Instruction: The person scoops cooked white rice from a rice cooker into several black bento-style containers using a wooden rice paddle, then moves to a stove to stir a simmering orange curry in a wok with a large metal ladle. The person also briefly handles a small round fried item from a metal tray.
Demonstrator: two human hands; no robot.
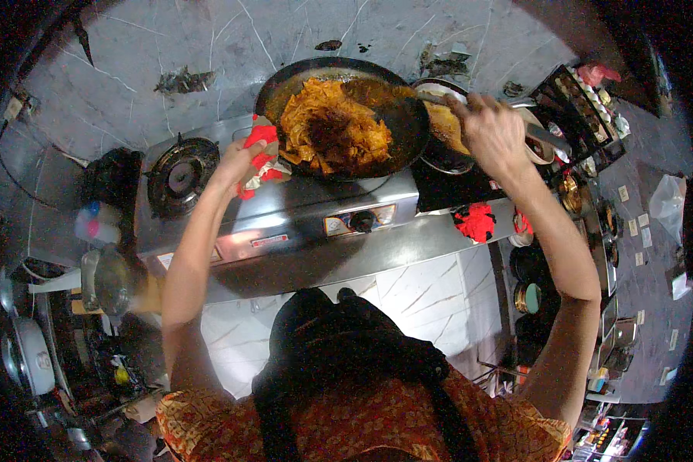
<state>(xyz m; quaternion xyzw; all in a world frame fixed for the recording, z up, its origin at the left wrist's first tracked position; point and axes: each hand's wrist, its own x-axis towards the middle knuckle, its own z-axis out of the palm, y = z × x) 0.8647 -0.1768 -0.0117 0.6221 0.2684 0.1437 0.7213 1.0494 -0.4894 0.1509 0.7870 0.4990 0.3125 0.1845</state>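
A large dark wok (404, 138) stands on the right side of a steel gas stove (300, 211). Orange-brown sauced food (323, 127), with a darker patch in its middle, fills much of it. At the wok's left rim, my left hand (237, 164) grips a folded red and beige cloth (260, 159). My right hand (494, 133) is over the right side, closed around the handle of a metal utensil (436, 99) that reaches into the wok. The utensil's far end is hidden in the food. Partly below my right hand is a second pan (447, 167) with yellowish contents.
An unused-looking burner (180, 176) lies left of the wok. A red and black cloth (474, 222) rests on the counter's front edge. A tray of eggs (595, 101) stands at the back right. The tiled wall (231, 46) rises close behind the wok.
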